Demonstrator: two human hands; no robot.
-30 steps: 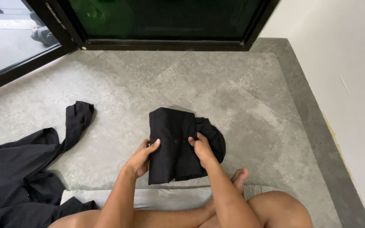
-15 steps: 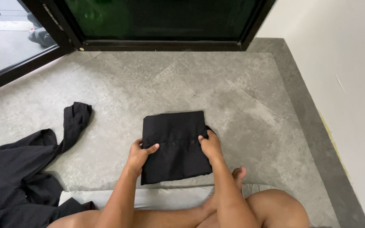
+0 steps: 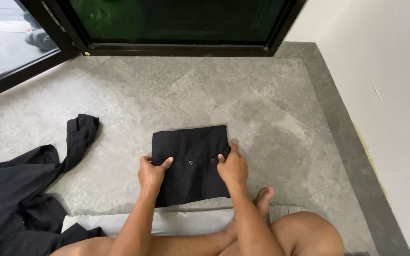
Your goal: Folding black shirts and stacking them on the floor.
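Lying flat on the grey floor (image 3: 262, 99), a folded black shirt (image 3: 191, 163) is pinned at both side edges: left hand (image 3: 152, 173) and right hand (image 3: 232, 167) are pressed on it, fingers flat, nothing gripped. Its long axis runs away from the person.

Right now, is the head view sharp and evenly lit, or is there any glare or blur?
Head view: sharp, soft even daylight, faint shadows; the folded black cloth garment under both hands loses fold detail in its darkness; the dark glass door panel shows a greenish reflection; no motion blur.
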